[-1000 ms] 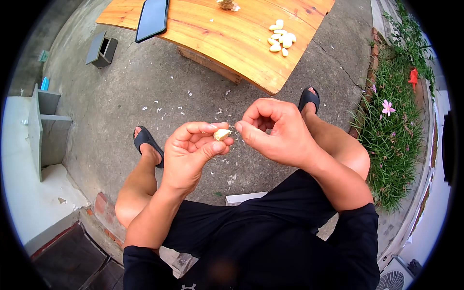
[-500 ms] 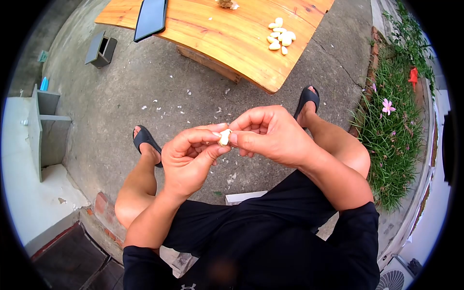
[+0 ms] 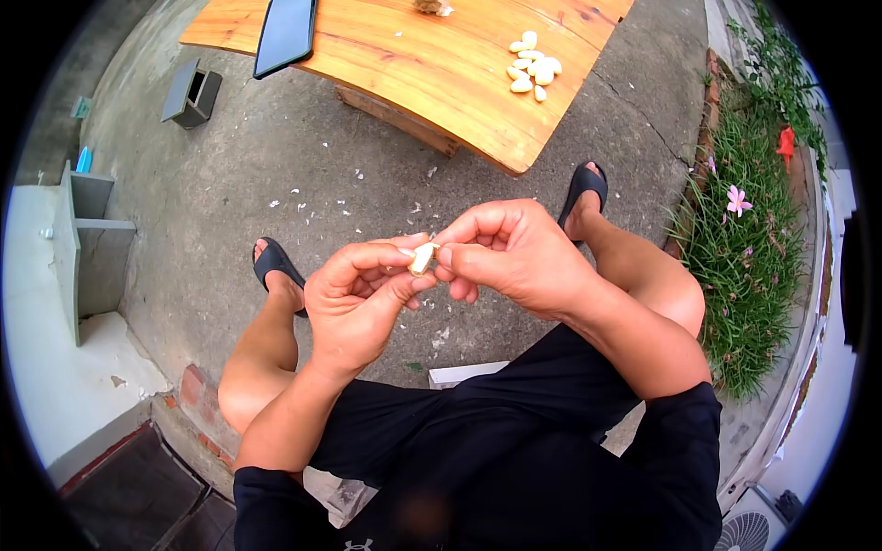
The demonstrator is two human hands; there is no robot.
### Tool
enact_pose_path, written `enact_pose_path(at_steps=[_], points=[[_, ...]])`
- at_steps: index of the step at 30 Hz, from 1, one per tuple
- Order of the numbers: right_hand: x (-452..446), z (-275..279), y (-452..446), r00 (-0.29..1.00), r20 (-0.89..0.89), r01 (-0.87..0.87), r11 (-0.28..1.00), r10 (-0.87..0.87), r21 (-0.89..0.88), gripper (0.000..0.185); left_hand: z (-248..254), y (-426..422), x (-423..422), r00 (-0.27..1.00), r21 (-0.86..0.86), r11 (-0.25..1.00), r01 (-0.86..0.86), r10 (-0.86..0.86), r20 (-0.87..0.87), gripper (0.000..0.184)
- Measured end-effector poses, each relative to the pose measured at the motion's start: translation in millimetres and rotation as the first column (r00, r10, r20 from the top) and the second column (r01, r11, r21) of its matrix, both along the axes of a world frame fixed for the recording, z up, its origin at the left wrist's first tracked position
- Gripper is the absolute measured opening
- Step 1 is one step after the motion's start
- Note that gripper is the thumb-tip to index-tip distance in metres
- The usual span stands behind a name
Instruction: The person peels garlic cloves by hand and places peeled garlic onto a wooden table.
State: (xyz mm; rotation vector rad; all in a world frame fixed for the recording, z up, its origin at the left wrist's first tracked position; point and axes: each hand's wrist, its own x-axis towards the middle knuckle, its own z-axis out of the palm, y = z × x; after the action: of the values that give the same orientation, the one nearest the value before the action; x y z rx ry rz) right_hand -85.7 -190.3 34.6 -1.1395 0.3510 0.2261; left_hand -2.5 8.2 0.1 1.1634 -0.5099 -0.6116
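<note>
A pale garlic clove [image 3: 423, 259] is pinched between the thumb and fingers of my left hand [image 3: 354, 298]. From the right, my right hand [image 3: 514, 257] has its thumb and forefinger closed at the clove's edge, on what looks like a thin strip of skin. Ahead, a small pile of peeled garlic cloves [image 3: 542, 69] lies near the right edge of the wooden table [image 3: 450, 83]. At the table's far side sits part of a garlic bulb [image 3: 432, 6], cut off by the frame's top.
A dark-screened tablet or phone [image 3: 286, 37] lies at the table's left. White skin flakes [image 3: 358, 174] dot the concrete floor between my sandalled feet. To the left stands a grey box [image 3: 196, 95]; to the right runs a grassy flower bed [image 3: 744, 248].
The clove has turned slightly in my left fingers and shows more of its smooth pale side. My right fingertips have shifted a little, with a thin strip now showing at them.
</note>
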Motion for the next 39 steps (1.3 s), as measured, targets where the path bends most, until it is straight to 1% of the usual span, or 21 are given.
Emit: enact_pose_path(at_steps=[3,6,9,14,18,21,27,39], points=[[1.0,2.3,-0.3,1.0,-0.004,0.003,1.0,-0.003,0.013,0.019,-0.5,-0.7,0.5,1.0,0.002,1.0,-0.013,0.013,0.025,0.024],[1.1,2.9,-0.6,1.0,-0.004,-0.007,1.0,0.007,-0.001,0.018,-2.6,-1.9,-0.2,0.989,-0.01,1.0,-0.028,0.029,0.142,0.025],[0.5,2.7,-0.9,1.0,-0.006,-0.005,1.0,0.005,-0.01,0.018,-3.8,-2.2,1.1,0.975,0.002,1.0,-0.012,0.011,0.223,0.026],[-0.3,0.9,0.4,1.0,0.009,0.026,0.999,-0.026,0.025,0.018,-3.5,-3.0,0.1,0.993,-0.047,0.999,-0.008,0.013,0.115,0.025],[0.0,0.4,2.6,0.999,0.016,0.033,0.999,-0.032,-0.018,0.018,-4.7,-2.8,-0.5,1.0,-0.064,0.998,-0.007,0.008,0.015,0.024],[0.9,1.6,2.8,1.0,0.002,0.015,0.998,-0.015,-0.06,0.02,-7.1,-3.1,0.0,1.0,-0.084,0.996,-0.001,0.002,0.008,0.024],[0.2,2.3,2.2,0.999,-0.039,0.005,0.997,-0.008,-0.078,0.021,-5.8,-2.5,-2.8,0.997,-0.016,1.0,-0.003,0.005,0.078,0.022],[1.4,4.5,0.0,0.997,-0.073,-0.024,0.996,0.018,-0.084,0.021,-3.9,-2.5,-2.7,0.999,-0.039,0.999,0.02,-0.019,0.041,0.022]])
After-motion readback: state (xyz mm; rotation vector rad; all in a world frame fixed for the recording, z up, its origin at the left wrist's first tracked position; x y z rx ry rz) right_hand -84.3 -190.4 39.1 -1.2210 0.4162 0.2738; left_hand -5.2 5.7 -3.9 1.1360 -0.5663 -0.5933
